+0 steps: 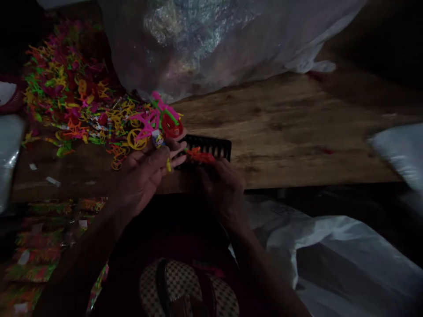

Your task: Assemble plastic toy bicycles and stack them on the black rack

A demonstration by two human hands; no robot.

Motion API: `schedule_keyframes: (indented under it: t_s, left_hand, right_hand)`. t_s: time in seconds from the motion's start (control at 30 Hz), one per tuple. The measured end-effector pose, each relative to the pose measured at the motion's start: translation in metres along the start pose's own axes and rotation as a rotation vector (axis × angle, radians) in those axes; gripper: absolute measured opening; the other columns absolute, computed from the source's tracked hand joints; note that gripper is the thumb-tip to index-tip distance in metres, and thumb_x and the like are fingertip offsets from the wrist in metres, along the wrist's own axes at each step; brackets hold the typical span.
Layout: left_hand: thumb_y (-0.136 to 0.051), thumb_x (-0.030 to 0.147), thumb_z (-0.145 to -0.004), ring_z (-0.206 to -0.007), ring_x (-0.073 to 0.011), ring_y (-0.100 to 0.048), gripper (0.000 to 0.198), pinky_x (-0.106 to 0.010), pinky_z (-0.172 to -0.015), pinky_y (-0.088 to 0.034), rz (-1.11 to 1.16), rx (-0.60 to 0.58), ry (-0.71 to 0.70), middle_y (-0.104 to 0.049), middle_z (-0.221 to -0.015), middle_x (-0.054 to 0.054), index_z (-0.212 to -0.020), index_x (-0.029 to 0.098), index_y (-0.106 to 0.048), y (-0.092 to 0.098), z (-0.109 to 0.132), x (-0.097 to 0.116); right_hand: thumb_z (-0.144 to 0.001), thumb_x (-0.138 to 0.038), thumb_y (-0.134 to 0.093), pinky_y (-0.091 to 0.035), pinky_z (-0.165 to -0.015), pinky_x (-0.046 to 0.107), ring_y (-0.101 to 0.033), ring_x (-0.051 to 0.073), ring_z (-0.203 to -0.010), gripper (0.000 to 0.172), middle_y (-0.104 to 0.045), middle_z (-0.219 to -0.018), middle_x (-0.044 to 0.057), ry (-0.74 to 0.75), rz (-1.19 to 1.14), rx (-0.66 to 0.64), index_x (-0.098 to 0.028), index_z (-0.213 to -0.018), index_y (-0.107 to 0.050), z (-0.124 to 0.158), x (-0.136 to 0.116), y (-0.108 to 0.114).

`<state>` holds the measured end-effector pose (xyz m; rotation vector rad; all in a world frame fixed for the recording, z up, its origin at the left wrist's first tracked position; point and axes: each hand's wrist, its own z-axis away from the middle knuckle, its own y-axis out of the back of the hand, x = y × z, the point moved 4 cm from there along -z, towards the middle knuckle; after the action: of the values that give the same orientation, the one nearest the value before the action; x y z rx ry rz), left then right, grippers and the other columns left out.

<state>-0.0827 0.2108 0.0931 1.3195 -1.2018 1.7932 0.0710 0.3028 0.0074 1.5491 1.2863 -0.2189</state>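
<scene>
The left hand [145,169] is gripping a pink toy bicycle [155,119]; the right hand [220,182] is pinching an orange piece [200,155] (beside a black comb [211,145]) on the wooden surface [291,132].

Right of the black comb [207,147] we see bare tabletop [291,136]; left of it, a heap of plastic toy pieces [79,101] blocks, behind it a plastic bag [211,39].
</scene>
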Motion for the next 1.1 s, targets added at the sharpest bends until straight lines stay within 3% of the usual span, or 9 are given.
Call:
schedule_keyframes:
  t_s: [0.1, 0.2, 0.3, 0.4, 0.5, 0.63, 0.8, 0.97, 1.1]
  left_hand:
    - [-0.069, 0.047, -0.087, -0.132, -0.0355, -0.054, 0.021, -0.054, -0.105, -0.051, 0.011, -0.019, 0.054, -0.067, -0.128, -0.004, -0.092, 0.026, -0.069, 0.002, 0.006, -0.005]
    - [-0.067, 0.046, -0.088, -0.13, -0.0339, -0.056, 0.019, -0.054, -0.107, -0.05, -0.005, -0.004, 0.032, -0.066, -0.13, -0.002, -0.092, 0.028, -0.069, 0.01, 0.01, -0.004]
    - [-0.071, 0.047, -0.085, -0.126, -0.0336, -0.059, 0.021, -0.053, -0.108, -0.05, -0.045, 0.05, 0.009, -0.067, -0.128, -0.004, -0.091, 0.027, -0.069, 0.018, 0.011, -0.002]
    - [-0.072, 0.047, -0.084, -0.126, -0.0331, -0.06, 0.022, -0.051, -0.108, -0.05, -0.059, 0.075, 0.019, -0.066, -0.13, -0.005, -0.092, 0.026, -0.068, 0.021, 0.011, -0.004]
    - [-0.069, 0.044, -0.087, -0.127, -0.0306, -0.059, 0.018, -0.047, -0.11, -0.049, -0.033, 0.076, 0.005, -0.064, -0.133, -0.003, -0.09, 0.026, -0.067, 0.024, 0.012, -0.006]
    - [-0.068, 0.044, -0.088, -0.129, -0.0309, -0.058, 0.017, -0.047, -0.11, -0.049, -0.027, 0.094, -0.001, -0.064, -0.132, -0.002, -0.091, 0.028, -0.067, 0.029, 0.013, -0.008]
    - [-0.075, 0.043, -0.083, -0.126, -0.0337, -0.06, 0.02, -0.049, -0.107, -0.052, 0.053, 0.095, 0.044, -0.068, -0.124, -0.003, -0.086, 0.025, -0.067, 0.029, 0.012, -0.011]
    - [-0.072, 0.038, -0.087, -0.129, -0.0339, -0.057, 0.018, -0.048, -0.11, -0.048, 0.138, 0.094, 0.062, -0.067, -0.126, -0.006, -0.093, 0.021, -0.069, 0.022, 0.015, -0.009]
    - [-0.072, 0.036, -0.087, -0.128, -0.0325, -0.058, 0.017, -0.046, -0.107, -0.051, 0.174, 0.093, 0.059, -0.068, -0.127, -0.006, -0.091, 0.019, -0.07, 0.014, 0.016, -0.004]
  right_hand:
    - [-0.09, -0.034, -0.06, -0.05, -0.065, 0.03, -0.06, 0.017, -0.068, 0.014, -0.065, -0.08, 0.003, -0.098, -0.017, 0.057, -0.021, -0.091, -0.061, 0.001, 0.003, 0.004]
    - [-0.092, -0.033, -0.055, -0.049, -0.062, 0.029, -0.06, 0.018, -0.07, 0.014, -0.065, -0.085, 0.004, -0.136, -0.038, 0.006, -0.021, -0.1, -0.058, -0.002, -0.003, 0.006]
    - [-0.095, -0.024, -0.047, -0.051, -0.071, 0.031, -0.062, 0.019, -0.08, 0.015, -0.065, -0.092, 0.006, -0.019, -0.076, -0.048, -0.021, -0.104, -0.058, -0.008, -0.018, 0.004]
    - [-0.094, -0.018, -0.046, -0.05, -0.07, 0.029, -0.062, 0.018, -0.077, 0.014, -0.064, -0.084, 0.005, 0.103, -0.155, -0.036, -0.02, -0.094, -0.06, -0.013, -0.028, -0.005]
    - [-0.094, -0.021, -0.049, -0.048, -0.066, 0.028, -0.061, 0.017, -0.071, 0.013, -0.066, -0.08, 0.004, 0.08, -0.241, -0.025, -0.02, -0.089, -0.062, -0.016, -0.027, -0.02]
    - [-0.093, -0.022, -0.051, -0.05, -0.072, 0.031, -0.064, 0.019, -0.078, 0.015, -0.071, -0.088, 0.006, 0.058, -0.29, -0.057, -0.019, -0.093, -0.066, -0.018, -0.023, -0.036]
    - [-0.09, -0.017, -0.051, -0.048, -0.068, 0.029, -0.061, 0.018, -0.074, 0.013, -0.068, -0.081, 0.005, 0.15, -0.229, -0.065, -0.019, -0.088, -0.064, -0.019, -0.024, -0.037]
    - [-0.091, -0.014, -0.049, -0.046, -0.065, 0.028, -0.058, 0.017, -0.071, 0.014, -0.067, -0.079, 0.004, 0.269, -0.152, -0.023, -0.019, -0.089, -0.061, -0.017, -0.032, -0.036]
    - [-0.092, -0.013, -0.05, -0.046, -0.065, 0.027, -0.059, 0.017, -0.072, 0.012, -0.066, -0.079, 0.004, 0.283, -0.135, -0.014, -0.019, -0.09, -0.061, -0.015, -0.034, -0.038]
